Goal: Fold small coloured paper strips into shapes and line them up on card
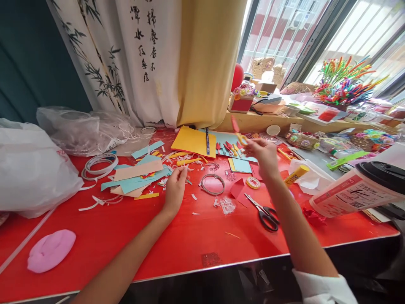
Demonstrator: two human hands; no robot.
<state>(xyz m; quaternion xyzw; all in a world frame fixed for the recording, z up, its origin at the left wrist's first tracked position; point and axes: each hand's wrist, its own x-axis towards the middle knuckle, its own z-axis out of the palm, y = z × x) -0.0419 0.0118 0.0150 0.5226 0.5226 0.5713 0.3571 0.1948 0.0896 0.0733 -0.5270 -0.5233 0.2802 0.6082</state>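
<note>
My right hand is raised over the back of the red table, its fingers closed on a small yellow and red paper piece, blurred at its tip. Similar red and yellow pieces lie on light blue paper behind and below it. My left hand rests beside the pile of paper strips, fingers pinched together; whether anything small is between them is hidden. Between the hands lies a grey ring of tape. Black-handled scissors lie near my right forearm.
A lidded cup and a yellow glue stick stand at the right. White plastic bags, a white tape roll and pink clay are at the left. Yellow card lies at the back.
</note>
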